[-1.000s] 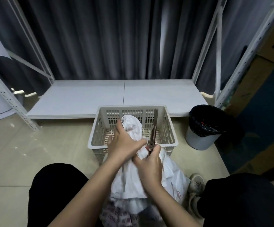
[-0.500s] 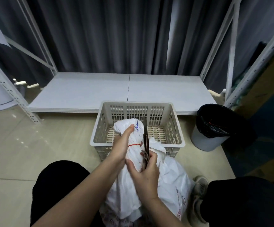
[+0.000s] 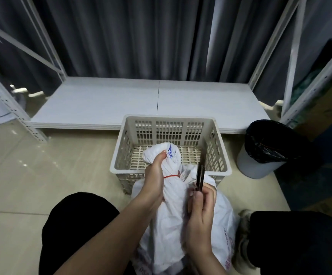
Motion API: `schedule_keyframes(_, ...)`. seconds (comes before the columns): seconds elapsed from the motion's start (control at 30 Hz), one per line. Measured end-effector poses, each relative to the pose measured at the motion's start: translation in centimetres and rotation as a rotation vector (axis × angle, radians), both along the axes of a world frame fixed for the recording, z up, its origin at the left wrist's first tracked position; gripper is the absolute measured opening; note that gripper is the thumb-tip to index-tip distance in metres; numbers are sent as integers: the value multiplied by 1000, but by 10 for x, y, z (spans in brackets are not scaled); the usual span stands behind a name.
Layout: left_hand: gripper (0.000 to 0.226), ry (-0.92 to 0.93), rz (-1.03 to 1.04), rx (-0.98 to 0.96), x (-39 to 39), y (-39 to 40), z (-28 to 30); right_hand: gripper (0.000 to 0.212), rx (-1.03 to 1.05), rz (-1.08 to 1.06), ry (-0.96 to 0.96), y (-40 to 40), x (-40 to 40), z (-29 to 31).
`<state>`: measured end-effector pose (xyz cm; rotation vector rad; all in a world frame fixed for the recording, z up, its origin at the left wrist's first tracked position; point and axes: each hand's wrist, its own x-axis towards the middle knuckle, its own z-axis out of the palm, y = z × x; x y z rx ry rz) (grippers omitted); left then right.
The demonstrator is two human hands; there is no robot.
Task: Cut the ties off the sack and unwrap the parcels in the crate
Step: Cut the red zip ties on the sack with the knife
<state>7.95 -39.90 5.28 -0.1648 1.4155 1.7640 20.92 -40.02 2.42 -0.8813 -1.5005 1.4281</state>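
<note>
- On the floor between your knees, the white sack (image 3: 173, 221) stands up, leaning against the near wall of the crate (image 3: 121, 147).
- Your left hand (image 3: 154, 183) squeezes the neck of the sack, with fingers curled round the bunched top.
- A thin red tie (image 3: 171, 176) goes round that neck, just beside your left hand.
- The twisted top of the sack pokes up over the crate's near rim and has some blue print on it.
- Your right hand (image 3: 199, 219) holds a pair of dark scissors (image 3: 199, 178), with fingers curled round the handles.
- The scissors point up and away from you, just to the right of the red tie. The blades look almost together, but the picture is blurry there, so you can't be sure.
- The blades are close to the tie, and you can't tell if they touch it.
- The crate is pale plastic with holes in its walls and bottom. It sits on the floor, right in front of a low white shelf board (image 3: 121, 100).
- A bin (image 3: 260, 161) with a black bag in it stands on the floor to the right of the crate.
- Dark curtains (image 3: 141, 36) hang behind the shelf.
</note>
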Motion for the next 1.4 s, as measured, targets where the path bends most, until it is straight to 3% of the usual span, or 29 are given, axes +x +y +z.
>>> schedule_keyframes(0.13, 73, 42, 12, -25, 0, 0, 4, 31, -72, 179, -30, -7, 20, 18)
schedule_keyframes(0.27, 65, 123, 23, -59, 4, 1, 7, 29, -339, 393, 12, -3, 34, 30)
schedule_keyframes(0.43, 75, 132, -6, -55, 7, 2, 6, 32, -355, 389, 2, 0, 27, 34)
schedule_keyframes(0.6, 48, 140, -62, -51, 4, 1, 6, 20, -289, 415, -46, -4, 31, 23)
schedule_keyframes(0.73, 54, 111, -73, -47, 0, 2, 4, 47, -274, 405, -96, 2, 36, 17)
schedule_keyframes(0.87, 57, 88, -41, -30, -2, 4, 2, 26, -312, 470, -87, 2, 36, 13)
schedule_keyframes(1.4, 46, 107, -63, -21, -5, 5, -4, 26, -369, 339, -93, -6, 47, 14)
